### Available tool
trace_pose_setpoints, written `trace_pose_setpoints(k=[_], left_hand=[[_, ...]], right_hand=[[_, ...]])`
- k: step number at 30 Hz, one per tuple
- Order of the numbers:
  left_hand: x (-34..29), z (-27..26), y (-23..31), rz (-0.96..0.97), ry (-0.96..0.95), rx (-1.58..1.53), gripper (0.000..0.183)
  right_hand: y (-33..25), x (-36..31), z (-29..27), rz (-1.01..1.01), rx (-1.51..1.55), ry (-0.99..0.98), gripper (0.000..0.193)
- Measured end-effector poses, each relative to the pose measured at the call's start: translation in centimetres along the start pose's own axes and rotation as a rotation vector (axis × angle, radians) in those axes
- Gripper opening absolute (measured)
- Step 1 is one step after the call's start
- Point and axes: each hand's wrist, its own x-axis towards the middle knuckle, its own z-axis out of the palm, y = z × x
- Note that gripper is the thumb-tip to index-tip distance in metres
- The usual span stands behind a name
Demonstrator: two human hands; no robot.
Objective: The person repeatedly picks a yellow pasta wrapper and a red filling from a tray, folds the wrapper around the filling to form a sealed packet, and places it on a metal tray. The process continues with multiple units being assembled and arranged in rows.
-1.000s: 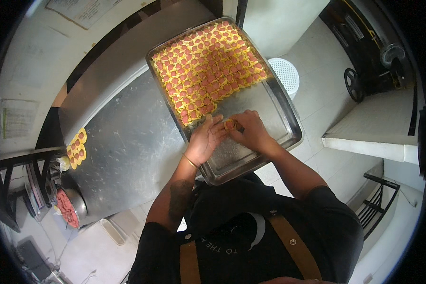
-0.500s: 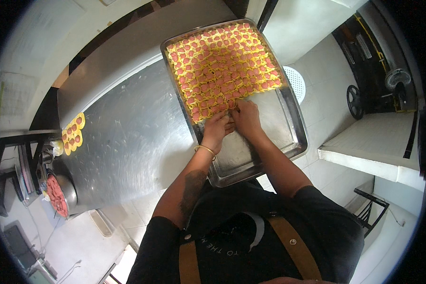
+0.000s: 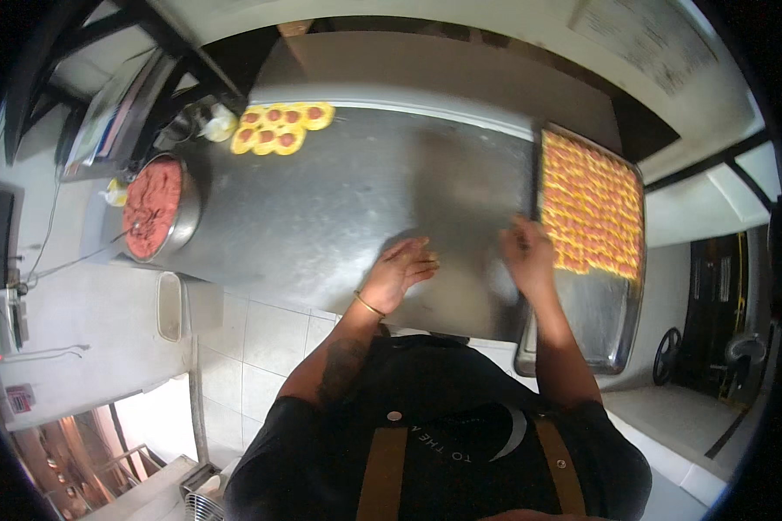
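My left hand [image 3: 398,271], with a bangle on the wrist, hovers over the steel worktop [image 3: 347,208]. Its fingers are stretched out and hold nothing. Further right, my right hand [image 3: 530,256] is beside the left edge of a metal tray [image 3: 601,314]; its fingers are loosely bent, a little blurred and apart, with nothing visible in them. Rows of small dumplings [image 3: 591,204] with yellow wrappers and pink meat cover the far part of that tray. At the far left of the worktop lie several round yellow wrappers [image 3: 282,141], each with a ball of meat on it.
A steel bowl [image 3: 187,213] of pink minced meat [image 3: 152,204] stands at the worktop's left end, a utensil handle sticking out. Behind it are a black shelf frame [image 3: 187,61] and a white bag [image 3: 220,123]. A pale plastic bin [image 3: 172,304] sits below the worktop edge.
My view has swung left, so the tray is now at the right. Both hands have left the dumpling rows and drawn apart; the left is over the worktop, the right by the tray's edge.
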Motion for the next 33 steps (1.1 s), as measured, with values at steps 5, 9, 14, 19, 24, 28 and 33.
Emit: trace_pose_setpoints(k=[5, 9, 14, 19, 24, 28, 33], left_hand=[[-4.4, -11.9, 6.7, 0.120, 0.170, -0.058, 0.037], [-7.1, -17.1, 10.5, 0.198, 0.229, -0.090, 0.037], [-9.1, -21.0, 12.7, 0.221, 0.292, -0.128, 0.036], [-6.3, -21.6, 12.3, 0.221, 0.297, -0.161, 0.035], [-4.2, -20.4, 12.3, 0.356, 0.216, 0.204, 0.031], [-4.7, -17.4, 12.6, 0.691, 0.160, 1.316, 0.031], [-6.8, -9.5, 10.9, 0.189, 0.001, -0.276, 0.031]], right_hand=[[-12.8, 9.2, 21.1, -0.450, -0.061, -0.453, 0.039], [-21.6, 18.7, 30.8, -0.577, -0.215, -0.278, 0.039], [-27.7, 23.8, 32.3, -0.586, -0.572, -0.527, 0.034], [-24.8, 15.1, 31.3, -0.845, -0.767, -0.341, 0.036], [-26.2, 7.0, 26.0, -0.609, -0.476, -0.453, 0.037], [-26.2, 0.8, 21.3, -0.628, -0.235, -0.220, 0.030], [-20.0, -5.0, 15.6, 0.008, 0.450, -0.263, 0.027]])
